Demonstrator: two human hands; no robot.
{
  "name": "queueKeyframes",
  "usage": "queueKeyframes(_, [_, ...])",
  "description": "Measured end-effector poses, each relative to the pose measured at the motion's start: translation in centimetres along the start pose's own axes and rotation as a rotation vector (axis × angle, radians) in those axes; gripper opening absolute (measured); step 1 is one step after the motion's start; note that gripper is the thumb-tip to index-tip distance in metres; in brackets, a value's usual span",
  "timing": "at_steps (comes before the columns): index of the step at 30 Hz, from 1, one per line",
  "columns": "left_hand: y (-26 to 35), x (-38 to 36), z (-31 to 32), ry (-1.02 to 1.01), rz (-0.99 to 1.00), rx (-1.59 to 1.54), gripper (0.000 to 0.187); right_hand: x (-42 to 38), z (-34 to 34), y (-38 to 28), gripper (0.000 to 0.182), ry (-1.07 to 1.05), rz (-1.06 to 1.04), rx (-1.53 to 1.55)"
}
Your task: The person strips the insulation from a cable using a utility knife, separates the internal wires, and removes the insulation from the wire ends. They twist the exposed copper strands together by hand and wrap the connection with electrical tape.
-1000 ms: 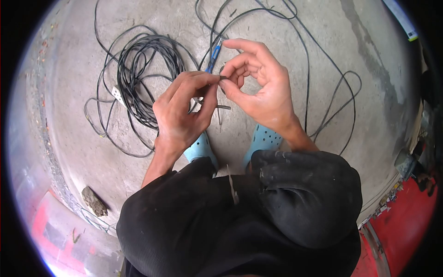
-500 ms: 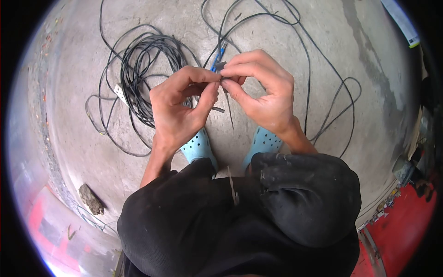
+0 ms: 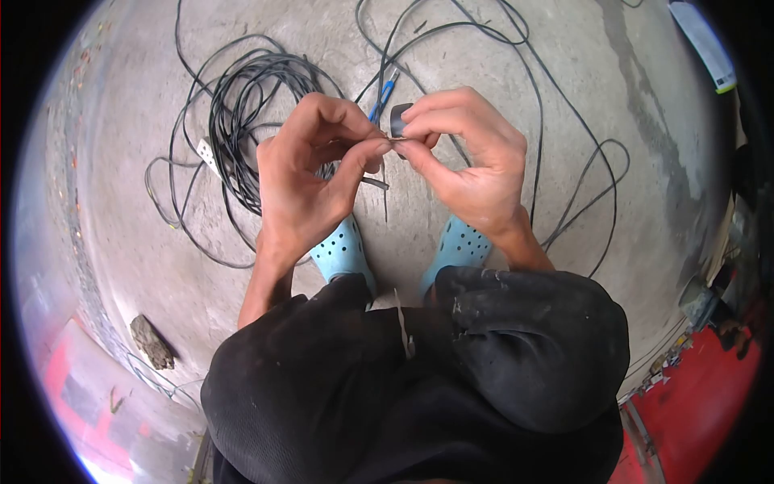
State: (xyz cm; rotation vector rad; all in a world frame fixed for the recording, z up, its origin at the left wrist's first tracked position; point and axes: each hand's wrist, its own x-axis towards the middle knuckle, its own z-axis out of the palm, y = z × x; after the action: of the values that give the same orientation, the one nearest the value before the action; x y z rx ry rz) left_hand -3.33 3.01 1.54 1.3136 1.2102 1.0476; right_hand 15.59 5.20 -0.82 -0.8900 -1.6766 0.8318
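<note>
My left hand (image 3: 310,177) pinches a thin dark cable piece between thumb and forefinger, and a short black cable end (image 3: 375,184) sticks out below its fingers. Close beside it, my right hand (image 3: 476,165) is closed in a pinch on the same thin piece, with the fingertips of both hands almost touching. A curved strip of black tape (image 3: 399,119) shows at the right fingertips; how it joins the cable is too small to tell. Behind the hands a blue tool (image 3: 383,102) lies on the floor.
A coil of black cable (image 3: 234,121) lies on the concrete at the left, by a white power strip (image 3: 208,155). More loose cable (image 3: 540,121) loops at the right. Light blue clogs (image 3: 341,248) are below my hands. A stone (image 3: 152,342) is at lower left.
Both hands have spread slightly apart, the right one moving a little right. The black tape now shows larger and more upright at the right fingertips.
</note>
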Motion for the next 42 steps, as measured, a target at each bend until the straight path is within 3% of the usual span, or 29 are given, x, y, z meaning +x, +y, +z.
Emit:
queueKeyframes(4, [-0.2,0.2,0.0,0.005,-0.042,-0.113,0.023,0.0,-0.1,-0.6,0.029,-0.004,0.089,-0.008])
queueKeyframes(8, [-0.2,0.2,0.0,0.007,-0.13,-0.185,0.025,0.1,-0.4,-0.6,0.025,-0.045,0.036,-0.076])
queueKeyframes(12, [-1.5,0.3,0.1,-0.084,-0.071,-0.341,0.031,0.2,-0.4,-0.4,0.022,-0.055,-0.003,-0.103])
queueKeyframes(15, [-2.0,0.3,-0.1,-0.153,-0.025,-0.273,0.025,0.3,-0.3,-0.4,0.021,-0.049,-0.007,-0.087])
queueKeyframes(22, [-1.2,-0.1,0.4,-0.041,-0.101,-0.351,0.013,0.4,-0.3,-0.5,0.02,-0.054,0.006,-0.078])
queueKeyframes(29, [-1.1,0.1,0.3,-0.063,-0.262,-0.496,0.009,0.6,-0.1,-1.2,0.02,-0.074,0.059,-0.096])
queueKeyframes(31, [-0.2,0.2,0.7,-0.027,-0.216,-0.389,0.011,1.0,-0.5,-1.4,0.021,-0.078,0.069,-0.14])
queueKeyframes(34, [-0.1,0.7,0.8,0.011,0.145,-0.045,0.009,1.3,-1.0,-1.4,0.02,-0.06,0.107,-0.102])
queueKeyframes(37, [0.7,1.2,0.5,0.001,0.286,0.219,0.011,1.7,-1.4,-1.8,0.017,-0.049,0.107,-0.098])
queueKeyframes(42, [-0.3,1.0,1.3,0.031,0.09,0.072,0.013,1.6,-1.3,-1.9,0.017,-0.045,0.075,-0.105])
